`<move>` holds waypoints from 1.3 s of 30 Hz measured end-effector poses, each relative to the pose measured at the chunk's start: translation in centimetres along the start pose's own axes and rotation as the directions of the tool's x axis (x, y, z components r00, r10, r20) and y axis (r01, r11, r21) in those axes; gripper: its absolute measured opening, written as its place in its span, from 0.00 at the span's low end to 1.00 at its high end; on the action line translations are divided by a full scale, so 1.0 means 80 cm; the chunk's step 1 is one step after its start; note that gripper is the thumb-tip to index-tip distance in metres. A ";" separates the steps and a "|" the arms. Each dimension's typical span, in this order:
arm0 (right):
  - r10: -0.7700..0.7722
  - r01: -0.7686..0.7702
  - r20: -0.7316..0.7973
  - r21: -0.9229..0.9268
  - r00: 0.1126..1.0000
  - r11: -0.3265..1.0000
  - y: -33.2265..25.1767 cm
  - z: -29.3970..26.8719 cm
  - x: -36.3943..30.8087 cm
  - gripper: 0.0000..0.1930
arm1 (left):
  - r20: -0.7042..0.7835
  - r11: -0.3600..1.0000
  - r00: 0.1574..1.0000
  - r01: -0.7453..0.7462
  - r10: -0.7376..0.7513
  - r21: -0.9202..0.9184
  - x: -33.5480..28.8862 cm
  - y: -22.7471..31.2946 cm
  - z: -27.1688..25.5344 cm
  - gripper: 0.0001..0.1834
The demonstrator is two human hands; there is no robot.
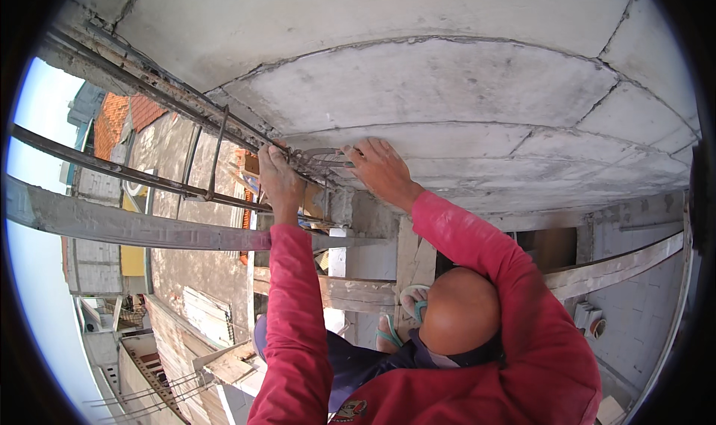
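My right hand [382,173] closes its fingers around the handle ends of metal pincers [322,155], beside the block wall. The jaws of the pincers reach to the rebar [179,95], a cage of long bars with cross ties running along the wall's edge. My left hand [282,183] has its fingers closed at the rebar, just left of the pincers' jaws. Its fingertips lie partly behind the bars, and any wire there is too small to make out.
The pale block wall [432,82] has rough mortar joints. A long plank [149,224] crosses beneath my left forearm. Below are wooden beams [358,292] and my sandalled feet [389,334]. Rooftops [112,123] lie far down at the left, beyond the open edge.
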State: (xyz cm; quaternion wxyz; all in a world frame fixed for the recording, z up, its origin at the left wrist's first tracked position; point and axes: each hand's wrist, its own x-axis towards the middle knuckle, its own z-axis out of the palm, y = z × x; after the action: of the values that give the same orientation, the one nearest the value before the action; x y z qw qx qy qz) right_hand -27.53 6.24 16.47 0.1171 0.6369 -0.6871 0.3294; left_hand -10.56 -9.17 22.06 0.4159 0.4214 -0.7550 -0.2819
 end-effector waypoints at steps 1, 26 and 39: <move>-0.015 0.016 0.002 -0.048 1.000 0.999 0.002 0.000 0.001 0.23 | 0.014 1.000 1.000 0.007 -0.007 0.029 -0.001 0.001 -0.001 0.20; 0.135 -0.192 0.207 0.287 0.969 0.938 -0.014 -0.005 -0.006 0.18 | 0.008 0.995 0.999 0.041 -0.040 -0.094 0.004 0.002 0.002 0.13; 0.129 -0.262 0.283 0.506 0.951 0.822 -0.012 0.023 -0.015 0.16 | 0.061 0.977 0.997 0.052 -0.040 -0.209 0.004 -0.001 0.001 0.14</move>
State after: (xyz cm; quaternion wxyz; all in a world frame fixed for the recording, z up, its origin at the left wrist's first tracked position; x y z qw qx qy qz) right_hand -25.93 6.11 14.67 -0.1831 0.6041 -0.6379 0.4411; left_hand -10.66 -9.47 22.05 0.4301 0.3845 -0.7223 -0.3814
